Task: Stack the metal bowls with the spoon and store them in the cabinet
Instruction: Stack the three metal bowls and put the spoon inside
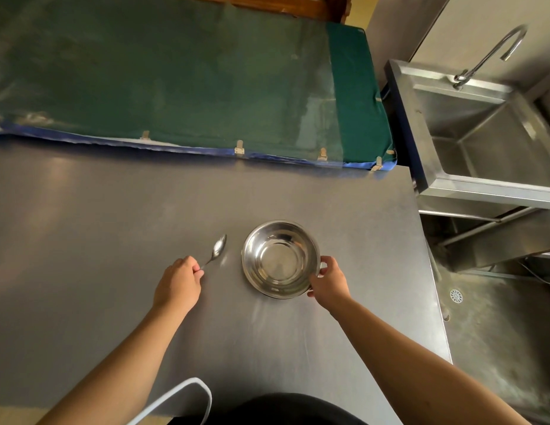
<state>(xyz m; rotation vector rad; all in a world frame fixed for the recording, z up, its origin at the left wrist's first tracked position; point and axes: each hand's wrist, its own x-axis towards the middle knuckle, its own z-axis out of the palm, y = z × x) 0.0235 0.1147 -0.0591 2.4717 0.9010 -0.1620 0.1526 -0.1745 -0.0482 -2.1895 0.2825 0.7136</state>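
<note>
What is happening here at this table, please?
A person stands at a steel table. The left hand holds a spoon by its handle, just left of a metal bowl. The right hand grips that bowl's near right rim. The bowl sits upright on the table, and the spoon is not in it yet.

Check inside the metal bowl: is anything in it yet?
The metal bowl looks empty; only its bare shiny bottom shows. The spoon is outside it, held by the left hand. The right hand grips the rim. Anything beneath the bowl is hidden.
</note>
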